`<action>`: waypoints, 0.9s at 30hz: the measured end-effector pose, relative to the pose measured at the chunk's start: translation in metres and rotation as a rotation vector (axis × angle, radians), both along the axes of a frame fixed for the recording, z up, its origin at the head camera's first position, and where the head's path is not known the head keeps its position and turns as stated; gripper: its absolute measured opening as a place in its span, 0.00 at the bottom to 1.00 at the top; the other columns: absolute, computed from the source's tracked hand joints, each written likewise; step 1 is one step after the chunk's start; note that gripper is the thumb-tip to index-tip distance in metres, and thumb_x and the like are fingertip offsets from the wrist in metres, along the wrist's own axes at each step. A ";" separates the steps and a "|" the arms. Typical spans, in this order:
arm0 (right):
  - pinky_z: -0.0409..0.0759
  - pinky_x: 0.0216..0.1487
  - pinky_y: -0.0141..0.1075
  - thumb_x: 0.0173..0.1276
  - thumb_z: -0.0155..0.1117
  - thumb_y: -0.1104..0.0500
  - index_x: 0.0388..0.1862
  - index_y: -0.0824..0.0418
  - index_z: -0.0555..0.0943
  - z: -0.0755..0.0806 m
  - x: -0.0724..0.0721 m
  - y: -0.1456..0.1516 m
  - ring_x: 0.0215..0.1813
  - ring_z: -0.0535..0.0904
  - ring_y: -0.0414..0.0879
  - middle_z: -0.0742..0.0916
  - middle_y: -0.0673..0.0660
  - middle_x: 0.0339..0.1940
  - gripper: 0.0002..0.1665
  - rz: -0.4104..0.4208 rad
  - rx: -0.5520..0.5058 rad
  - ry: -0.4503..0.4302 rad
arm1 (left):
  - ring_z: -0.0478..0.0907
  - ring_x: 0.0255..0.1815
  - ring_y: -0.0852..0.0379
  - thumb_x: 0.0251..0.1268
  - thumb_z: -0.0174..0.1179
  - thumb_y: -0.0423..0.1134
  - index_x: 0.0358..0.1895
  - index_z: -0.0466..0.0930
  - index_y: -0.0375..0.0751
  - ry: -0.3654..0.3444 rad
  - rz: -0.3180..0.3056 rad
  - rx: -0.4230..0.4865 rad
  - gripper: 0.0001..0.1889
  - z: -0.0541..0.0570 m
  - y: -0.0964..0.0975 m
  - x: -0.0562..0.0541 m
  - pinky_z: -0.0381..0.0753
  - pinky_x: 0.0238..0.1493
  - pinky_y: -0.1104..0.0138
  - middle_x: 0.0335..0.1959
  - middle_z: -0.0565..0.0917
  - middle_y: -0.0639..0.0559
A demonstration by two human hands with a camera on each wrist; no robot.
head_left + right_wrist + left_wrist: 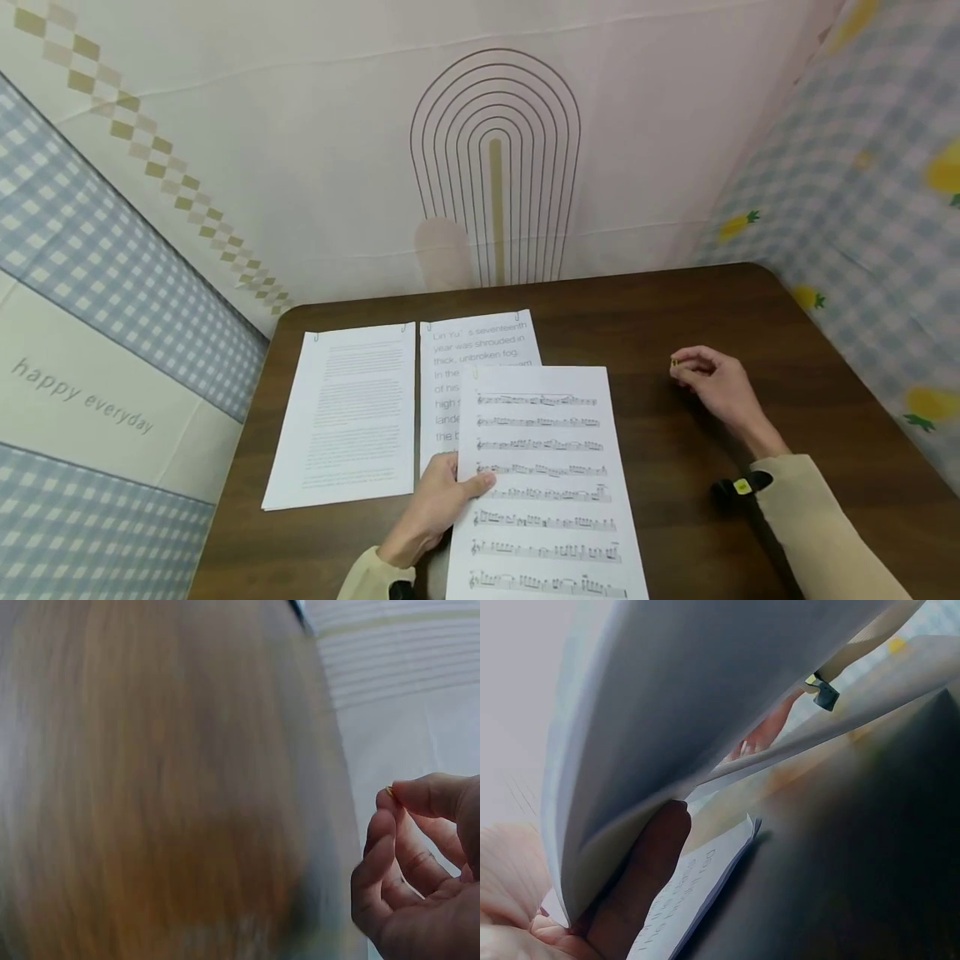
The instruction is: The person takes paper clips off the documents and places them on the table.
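Printed sheet music (543,500), its top-left corner bearing a pale clip (476,372), is held over the table by my left hand (442,498). The thumb lies on the front of its left edge, and in the left wrist view the fingers (649,874) are behind the curved sheets. Off to the right, my right hand (720,387) pinches a tiny yellow paper clip (390,792) between thumb and fingertip, most of it hidden. Behind the music lies a large-print text stack (442,392), partly covered, with clips at its top corners.
A small-print text stack (360,417), also clipped at the top, lies on the left of the dark wooden table (615,325). Patterned cloth (337,167) hangs behind the table, and checked cloth (847,208) hangs along the right side.
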State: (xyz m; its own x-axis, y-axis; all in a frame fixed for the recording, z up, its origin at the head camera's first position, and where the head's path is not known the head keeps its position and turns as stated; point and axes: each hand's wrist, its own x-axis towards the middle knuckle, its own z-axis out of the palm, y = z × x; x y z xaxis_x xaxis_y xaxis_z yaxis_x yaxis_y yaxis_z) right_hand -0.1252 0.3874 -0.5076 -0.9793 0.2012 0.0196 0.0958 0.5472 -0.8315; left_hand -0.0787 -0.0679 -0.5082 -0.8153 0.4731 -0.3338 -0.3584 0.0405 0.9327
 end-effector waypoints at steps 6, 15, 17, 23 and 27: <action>0.77 0.36 0.26 0.80 0.70 0.58 0.56 0.64 0.88 -0.006 -0.003 0.012 0.36 0.81 0.27 0.94 0.51 0.39 0.13 0.002 0.171 -0.025 | 0.96 0.47 0.44 0.77 0.63 0.30 0.63 0.82 0.29 -0.018 0.002 0.008 0.17 0.001 -0.002 0.000 0.95 0.49 0.57 0.53 0.93 0.35; 0.74 0.36 0.31 0.80 0.69 0.57 0.53 0.61 0.89 -0.012 -0.008 0.022 0.33 0.77 0.35 0.93 0.61 0.42 0.10 0.015 0.314 -0.028 | 0.95 0.47 0.44 0.77 0.62 0.30 0.64 0.83 0.29 -0.008 0.001 0.010 0.17 0.001 -0.003 -0.001 0.95 0.50 0.57 0.54 0.93 0.35; 0.74 0.36 0.32 0.81 0.69 0.57 0.54 0.61 0.89 -0.013 -0.008 0.024 0.33 0.77 0.36 0.92 0.62 0.43 0.11 0.013 0.329 -0.032 | 0.95 0.48 0.44 0.77 0.63 0.30 0.64 0.83 0.29 -0.007 0.000 0.011 0.17 0.001 -0.003 -0.002 0.95 0.50 0.58 0.54 0.93 0.35; 0.74 0.35 0.34 0.82 0.67 0.55 0.55 0.61 0.89 -0.015 -0.013 0.025 0.34 0.77 0.39 0.91 0.62 0.43 0.13 0.007 0.340 -0.040 | 0.95 0.48 0.44 0.77 0.63 0.31 0.64 0.83 0.29 -0.005 0.002 0.006 0.17 -0.001 -0.004 -0.002 0.95 0.50 0.57 0.54 0.93 0.35; 0.72 0.34 0.34 0.82 0.67 0.55 0.54 0.62 0.89 -0.015 -0.016 0.023 0.33 0.76 0.42 0.92 0.62 0.43 0.13 -0.006 0.348 -0.056 | 0.95 0.48 0.44 0.78 0.62 0.31 0.65 0.82 0.30 0.005 -0.003 0.000 0.17 -0.001 -0.004 -0.002 0.94 0.51 0.57 0.54 0.93 0.36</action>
